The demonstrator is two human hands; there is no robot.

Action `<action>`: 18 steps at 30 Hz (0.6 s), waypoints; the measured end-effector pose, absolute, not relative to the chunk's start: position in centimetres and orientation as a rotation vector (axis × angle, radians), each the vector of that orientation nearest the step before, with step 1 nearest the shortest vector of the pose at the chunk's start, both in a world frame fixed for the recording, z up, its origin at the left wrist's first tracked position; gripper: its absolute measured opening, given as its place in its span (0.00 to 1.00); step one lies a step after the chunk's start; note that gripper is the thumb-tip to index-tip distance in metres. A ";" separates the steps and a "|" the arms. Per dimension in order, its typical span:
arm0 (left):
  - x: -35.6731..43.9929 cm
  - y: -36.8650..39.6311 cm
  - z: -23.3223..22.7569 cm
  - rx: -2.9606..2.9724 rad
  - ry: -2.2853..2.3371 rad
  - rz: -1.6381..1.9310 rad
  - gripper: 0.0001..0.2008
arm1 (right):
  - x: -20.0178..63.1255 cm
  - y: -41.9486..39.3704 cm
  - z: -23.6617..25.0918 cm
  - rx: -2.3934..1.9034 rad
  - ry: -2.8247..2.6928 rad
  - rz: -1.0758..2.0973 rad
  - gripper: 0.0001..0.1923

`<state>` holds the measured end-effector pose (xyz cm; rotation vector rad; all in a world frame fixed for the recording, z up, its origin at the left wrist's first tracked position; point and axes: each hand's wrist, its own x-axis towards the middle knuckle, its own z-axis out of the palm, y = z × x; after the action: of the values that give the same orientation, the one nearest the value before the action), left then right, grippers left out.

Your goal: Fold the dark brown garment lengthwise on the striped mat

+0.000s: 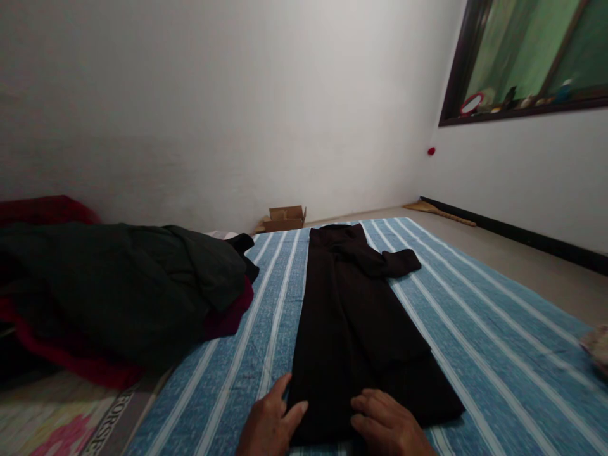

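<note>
Partly cropped, left hand [268, 421] and right hand [387, 424] seemingly press black garment [351, 316]

Matt cloth on a woven striped sheet

The black garment [351, 316] is smooth, matt cloth; the blue striped sheet [498, 354] looks coarser, woven. The heaped clothes [118, 285] are dull fabric, the box [284, 218] plain brown cardboard.

Layout: long black folded garment [354, 316] lies lengthwise on blue white-striped mattress cover [475, 342].
Heap of dark green and red clothes [118, 291] left of it; small brown cardboard box [284, 218] behind, against wall; both hands at near hem.
</note>
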<state>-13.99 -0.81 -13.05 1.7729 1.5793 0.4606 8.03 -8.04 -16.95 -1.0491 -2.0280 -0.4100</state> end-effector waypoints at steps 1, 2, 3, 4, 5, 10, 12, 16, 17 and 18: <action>-14.0 -0.8 -13.0 1.776 1.582 0.460 0.28 | 8.1 -8.1 -16.9 -1.045 -2.031 -0.372 0.13; -13.9 -0.9 -13.0 1.782 1.584 0.456 0.28 | 8.1 -8.1 -16.9 -1.039 -2.036 -0.332 0.13; -13.9 -0.9 -12.9 1.792 1.587 0.446 0.28 | 8.1 -8.2 -17.0 -1.038 -2.042 -0.293 0.13; -13.9 -0.9 -12.9 1.804 1.591 0.428 0.28 | 8.1 -8.3 -17.0 -1.041 -2.046 -0.258 0.13; -13.8 -0.9 -12.9 1.819 1.596 0.408 0.28 | 8.1 -8.4 -17.1 -1.045 -2.049 -0.233 0.12; -13.5 -1.2 -12.3 1.849 1.595 0.384 0.27 | 8.1 -9.4 -17.4 -1.164 -2.054 -0.168 0.13; -13.5 -1.3 -12.1 1.843 1.582 0.403 0.27 | 8.1 -9.9 -17.3 -1.208 -2.038 -0.150 0.13; -14.0 -1.8 -11.6 1.840 1.569 0.422 0.28 | 8.3 -10.3 -16.9 -1.215 -2.034 -0.095 0.14; -14.2 -1.9 -11.4 1.831 1.556 0.442 0.29 | 8.5 -10.3 -16.9 -1.210 -2.036 -0.073 0.14; -14.5 -2.2 -11.3 1.817 1.537 0.467 0.29 | 8.6 -10.3 -16.8 -1.205 -2.038 -0.051 0.14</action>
<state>-14.49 -2.16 -11.34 1.8175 1.5372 0.4671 8.58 -10.25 -16.81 -1.2048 -2.0379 -0.0514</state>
